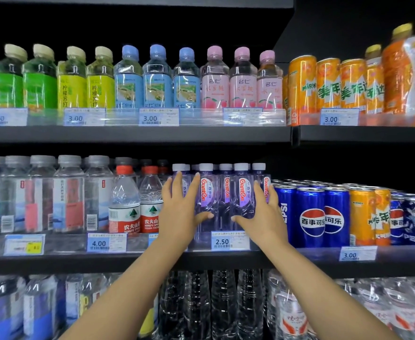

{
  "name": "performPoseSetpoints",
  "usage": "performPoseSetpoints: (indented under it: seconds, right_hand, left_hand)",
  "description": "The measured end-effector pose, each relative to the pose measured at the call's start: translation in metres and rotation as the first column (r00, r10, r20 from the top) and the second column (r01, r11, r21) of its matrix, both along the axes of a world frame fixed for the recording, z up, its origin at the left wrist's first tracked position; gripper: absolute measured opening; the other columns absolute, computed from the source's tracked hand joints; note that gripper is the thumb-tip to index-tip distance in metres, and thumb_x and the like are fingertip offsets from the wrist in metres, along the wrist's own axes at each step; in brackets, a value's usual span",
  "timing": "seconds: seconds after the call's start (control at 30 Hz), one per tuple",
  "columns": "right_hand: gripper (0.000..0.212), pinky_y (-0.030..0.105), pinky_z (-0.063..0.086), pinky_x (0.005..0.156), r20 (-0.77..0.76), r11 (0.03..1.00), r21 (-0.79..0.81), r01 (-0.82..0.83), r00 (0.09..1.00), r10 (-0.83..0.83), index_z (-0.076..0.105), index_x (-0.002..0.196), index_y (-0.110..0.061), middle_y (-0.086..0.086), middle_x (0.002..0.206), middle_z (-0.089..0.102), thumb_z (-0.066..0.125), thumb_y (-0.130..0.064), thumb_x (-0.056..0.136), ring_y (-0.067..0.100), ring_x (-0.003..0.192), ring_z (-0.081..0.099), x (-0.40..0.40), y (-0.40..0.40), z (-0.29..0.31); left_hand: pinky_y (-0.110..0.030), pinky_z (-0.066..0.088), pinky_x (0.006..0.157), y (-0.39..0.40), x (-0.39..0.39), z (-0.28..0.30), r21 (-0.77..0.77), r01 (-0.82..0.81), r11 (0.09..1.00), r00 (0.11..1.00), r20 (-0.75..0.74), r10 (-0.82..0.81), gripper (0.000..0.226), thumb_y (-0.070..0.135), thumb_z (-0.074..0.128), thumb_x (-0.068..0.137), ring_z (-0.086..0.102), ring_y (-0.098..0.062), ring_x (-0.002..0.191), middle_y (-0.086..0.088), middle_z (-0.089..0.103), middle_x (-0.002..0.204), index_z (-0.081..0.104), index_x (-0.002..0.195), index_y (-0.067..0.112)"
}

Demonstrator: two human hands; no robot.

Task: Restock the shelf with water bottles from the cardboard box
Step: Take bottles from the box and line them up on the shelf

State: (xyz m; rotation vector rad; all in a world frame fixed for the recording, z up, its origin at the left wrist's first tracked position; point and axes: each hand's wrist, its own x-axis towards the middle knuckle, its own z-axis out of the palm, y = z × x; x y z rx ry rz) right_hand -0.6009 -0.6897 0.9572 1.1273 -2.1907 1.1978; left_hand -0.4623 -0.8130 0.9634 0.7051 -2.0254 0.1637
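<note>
- Both hands up at the middle shelf [137,260], fingers straight and spread, thumbs pointing inward. Left hand [180,207] and right hand [263,212] bracket the Ganten water bottles [226,200]; nothing gripped, both released, flat on the bottle sides.
- Step looks like squaring up the row. Do it well: press inward evenly from both flanks, keep palms low on the bodies so the tall bottles don't tip, labels facing out, front edge flush behind the 2.50 price tag [222,241].
- Just outside the left fingers: red-capped bottles [137,204]. Just outside the right fingers: Pepsi cans [309,214]. Don't shove into either.
- Hidden: cardboard box out of view, so remaining stock unknown. Depth of rows behind the fingers unreadable. The bottle behind the left fingers is mostly covered. Shelf below is blurred; far right edge smeared.
</note>
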Motion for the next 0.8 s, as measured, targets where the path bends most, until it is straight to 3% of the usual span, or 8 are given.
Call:
performPoseSetpoints:
  seconds: [0.3,0.5,0.63,0.8]
  right_hand:
    - [0.098,0.043,0.044,0.098,0.009,0.999,0.04,0.009,1.0,-0.009,0.009,0.15,-0.031,0.0,0.159,-0.004,0.074,-0.041,0.078,0.031,0.14,0.025,0.002,0.002,0.006]
    - [0.095,0.044,0.034,0.108,-0.025,0.995,0.094,0.042,0.999,-0.039,0.005,0.151,-0.03,0.001,0.16,0.0,0.069,-0.044,0.082,0.03,0.143,0.017,0.009,0.01,0.001]
    - [0.094,0.044,0.037,0.106,-0.031,0.992,0.121,0.035,0.999,-0.031,0.005,0.151,-0.029,0.001,0.16,0.001,0.068,-0.044,0.082,0.029,0.143,0.019,0.004,0.009,0.003]
    - [0.097,0.044,0.039,0.104,-0.033,0.989,0.138,0.051,0.998,-0.047,0.006,0.151,-0.027,0.002,0.16,0.006,0.071,-0.042,0.08,0.03,0.142,0.024,-0.005,0.007,0.007]
  left_hand:
    - [-0.045,0.048,0.092,0.002,-0.008,0.003,-0.008,-0.03,1.0,1.0,0.007,0.03,0.093,0.053,0.069,0.074,0.009,-0.036,0.142,-0.014,0.014,0.156,0.022,0.15,0.027]
    - [-0.041,0.037,0.106,0.011,-0.007,0.003,0.003,-0.044,0.999,0.994,0.096,0.043,0.096,0.055,0.061,0.081,-0.003,-0.034,0.145,-0.011,-0.001,0.159,0.003,0.152,0.027]
    - [-0.039,0.028,0.112,0.006,-0.006,0.003,0.039,0.01,0.999,0.991,0.136,-0.015,0.104,0.049,0.068,0.079,-0.01,-0.032,0.145,-0.009,-0.01,0.159,-0.003,0.151,0.026]
    - [-0.039,0.041,0.102,0.005,-0.011,0.003,0.005,-0.012,1.0,0.994,0.109,0.012,0.104,0.051,0.07,0.075,-0.001,-0.031,0.145,-0.009,-0.001,0.159,0.004,0.152,0.026]
